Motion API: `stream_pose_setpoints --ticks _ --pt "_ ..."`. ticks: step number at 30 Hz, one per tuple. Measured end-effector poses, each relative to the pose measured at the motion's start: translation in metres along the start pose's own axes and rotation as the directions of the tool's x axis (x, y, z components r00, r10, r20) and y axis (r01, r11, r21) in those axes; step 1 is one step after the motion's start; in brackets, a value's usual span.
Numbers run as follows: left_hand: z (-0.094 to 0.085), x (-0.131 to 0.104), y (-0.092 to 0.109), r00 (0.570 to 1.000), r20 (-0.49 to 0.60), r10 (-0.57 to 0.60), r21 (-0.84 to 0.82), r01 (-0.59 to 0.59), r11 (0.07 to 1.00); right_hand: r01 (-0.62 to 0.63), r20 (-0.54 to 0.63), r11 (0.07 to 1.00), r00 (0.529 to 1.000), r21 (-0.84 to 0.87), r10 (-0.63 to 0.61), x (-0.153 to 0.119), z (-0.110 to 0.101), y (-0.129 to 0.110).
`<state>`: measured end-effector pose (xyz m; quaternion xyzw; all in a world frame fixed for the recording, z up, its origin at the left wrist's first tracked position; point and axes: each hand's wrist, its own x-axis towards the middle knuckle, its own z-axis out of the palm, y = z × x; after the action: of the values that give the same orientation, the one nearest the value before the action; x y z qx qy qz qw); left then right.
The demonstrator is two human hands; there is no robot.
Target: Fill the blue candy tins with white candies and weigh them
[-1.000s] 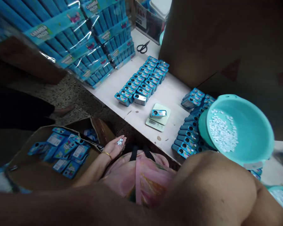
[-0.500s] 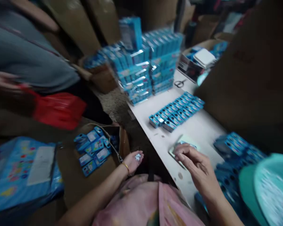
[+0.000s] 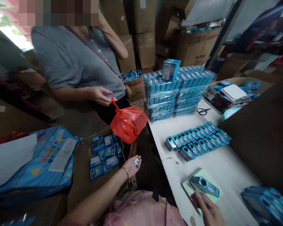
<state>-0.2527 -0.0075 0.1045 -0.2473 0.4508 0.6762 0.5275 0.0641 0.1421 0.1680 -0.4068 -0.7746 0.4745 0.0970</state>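
Observation:
My left hand point(image 3: 131, 167) is held palm up and cupped around a small heap of white pellets point(image 3: 136, 162), beyond the table's left edge. Near the front of the table, my right hand point(image 3: 207, 207) has its fingers drawn together; what they hold, if anything, I cannot make out. Just past those fingertips lies a pale green flat scale point(image 3: 198, 173). On it rests a slim blue tin point(image 3: 205, 185) with a dark round hole in its top face.
Two rows of blue tins point(image 3: 198, 138) stand on the white table point(image 3: 217, 163), with wrapped stacks point(image 3: 165, 102) and scissors point(image 3: 203, 111) behind. More tins point(image 3: 267, 202) are at right. A carton of boxes point(image 3: 106, 157) sits at left. A person's hand point(image 3: 103, 95) holds a red bag point(image 3: 129, 124).
The view has tilted up and turned left. My right hand has drawn back toward the lower edge, uncovering the tin on the scale. The person's red bag now hangs closer to the table.

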Motion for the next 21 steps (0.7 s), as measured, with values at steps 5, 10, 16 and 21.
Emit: stream_pose_setpoints --ticks 5,10,16,21 --pt "-0.006 0.007 0.017 0.999 0.009 0.048 0.028 -0.048 0.998 0.107 0.116 0.974 0.984 0.201 -0.132 0.031 0.045 -0.066" --pt "-0.033 0.003 0.031 0.996 0.002 0.090 -0.024 -0.090 0.996 0.400 0.099 0.897 0.901 0.190 -0.423 0.092 0.077 -0.156" --pt "-0.077 -0.012 0.039 0.989 -0.064 0.132 -0.139 -0.139 0.980 0.551 -0.040 0.834 0.834 -0.008 -0.551 0.181 0.149 -0.273" --pt "-0.118 -0.026 0.038 0.974 -0.144 0.178 -0.190 -0.203 0.961 0.414 -0.022 0.858 0.897 -0.303 -0.441 0.220 0.217 -0.301"
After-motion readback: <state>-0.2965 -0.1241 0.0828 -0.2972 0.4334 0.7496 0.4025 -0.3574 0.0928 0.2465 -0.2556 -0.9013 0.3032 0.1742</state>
